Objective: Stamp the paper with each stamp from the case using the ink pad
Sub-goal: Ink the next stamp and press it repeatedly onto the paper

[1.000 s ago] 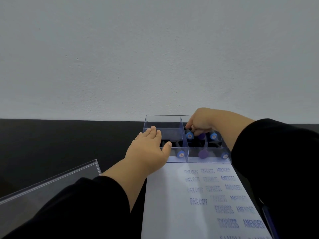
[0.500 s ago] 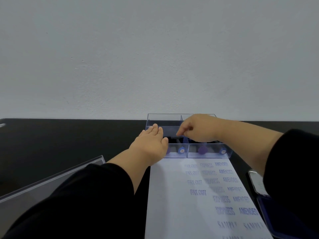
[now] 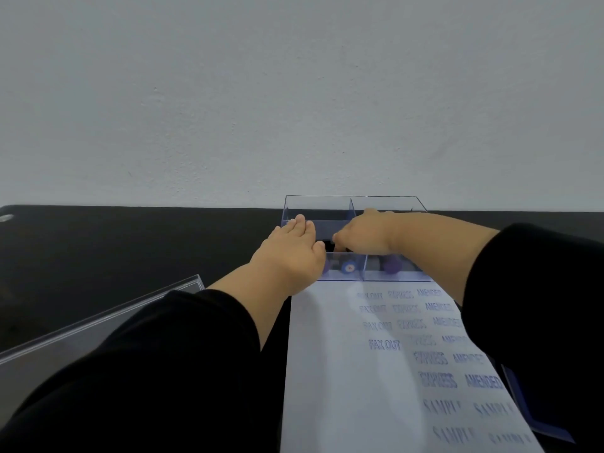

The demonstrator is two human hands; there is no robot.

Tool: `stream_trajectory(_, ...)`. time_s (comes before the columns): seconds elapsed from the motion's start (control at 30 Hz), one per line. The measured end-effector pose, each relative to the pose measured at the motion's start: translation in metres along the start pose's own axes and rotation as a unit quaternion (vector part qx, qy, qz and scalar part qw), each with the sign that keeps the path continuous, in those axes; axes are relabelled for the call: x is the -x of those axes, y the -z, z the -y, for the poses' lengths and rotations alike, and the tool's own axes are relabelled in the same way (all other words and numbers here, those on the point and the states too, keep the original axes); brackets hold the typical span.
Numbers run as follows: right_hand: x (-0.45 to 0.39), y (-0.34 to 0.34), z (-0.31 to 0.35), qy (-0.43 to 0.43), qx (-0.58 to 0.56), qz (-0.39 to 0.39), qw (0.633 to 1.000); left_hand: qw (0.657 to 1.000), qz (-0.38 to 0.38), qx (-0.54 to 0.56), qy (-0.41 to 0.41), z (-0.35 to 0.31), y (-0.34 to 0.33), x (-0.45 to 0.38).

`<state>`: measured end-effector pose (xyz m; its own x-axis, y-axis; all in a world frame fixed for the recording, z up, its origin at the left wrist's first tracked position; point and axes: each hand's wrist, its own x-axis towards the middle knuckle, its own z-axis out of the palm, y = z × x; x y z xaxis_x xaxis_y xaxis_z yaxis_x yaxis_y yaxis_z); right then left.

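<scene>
- The clear case (image 3: 318,204) sat at the far edge of the black table (image 3: 130,250), right against the pale wall (image 3: 294,93), its dividers splitting it into compartments.
- The left hand (image 3: 291,253) lay flat over the case's near left corner, fingers straight and together, thumb angled toward the middle: a spread, resting grip, pinching nothing.
- The right hand (image 3: 362,235) reached across into the left side of the case, fingers curled downward onto something dark in there. Whether that grip had actually closed on a stamp could not be told; the fingertips were hidden behind the case wall and the other hand.
- Through the near wall of the case, a blue-capped stamp (image 3: 348,267) showed in the front left compartment, just beside the left hand's thumb.
- A purple-capped stamp (image 3: 392,265) stood in the front right compartment, under the right wrist.
- The paper (image 3: 327,371) lay on the table with its far edge touching the front of the case, running back toward the person.
- Blue prints covered its right half: rows reading FAX OUT, EXPRESS and AMENDED, with SAMPLE lower down, several blurred.
- The blue ink pad (image 3: 519,400) peeked out just beside the paper's right edge, mostly covered by the black right sleeve (image 3: 539,305).
- A clear lid (image 3: 98,325) rested on the table at the left, well apart from the case.
</scene>
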<state>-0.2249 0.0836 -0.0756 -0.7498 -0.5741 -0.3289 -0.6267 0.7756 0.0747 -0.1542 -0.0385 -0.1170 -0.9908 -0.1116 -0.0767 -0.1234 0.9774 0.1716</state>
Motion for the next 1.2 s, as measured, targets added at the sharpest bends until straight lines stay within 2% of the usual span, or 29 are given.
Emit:
stream_trajectory(0.13,-0.005,-0.003,0.005,-0.011,0.042,0.002,0.999,1.000,-0.004,0.000,0.002,0.000,-0.001,0.000)
stream_trajectory(0.37,-0.011,-0.002,0.000,-0.025,0.030,-0.037,0.999,1.000,0.005,-0.005,-0.005,0.000,0.001,0.002)
stream_trajectory(0.5,-0.006,0.005,-0.002,-0.023,-0.017,-0.061,0.998,1.000,0.024,-0.013,-0.011,-0.001,0.006,0.001)
stream_trajectory(0.77,0.032,0.007,-0.007,0.000,-0.177,-0.209,0.962,0.999,-0.014,-0.043,0.003,-0.003,0.009,0.027)
stream_trajectory(1.0,0.083,-0.002,-0.013,-0.011,-0.278,-0.265,0.923,0.991,0.065,-0.121,-0.006,-0.020,0.001,0.084)
stream_trajectory(1.1,0.105,-0.011,-0.013,-0.007,-0.313,-0.254,0.915,0.984,0.107,-0.140,-0.013,-0.026,-0.007,0.105)
stream_trajectory(1.2,0.130,-0.020,-0.013,-0.015,-0.303,-0.237,0.923,0.981,0.137,-0.135,-0.017,-0.033,-0.014,0.125)
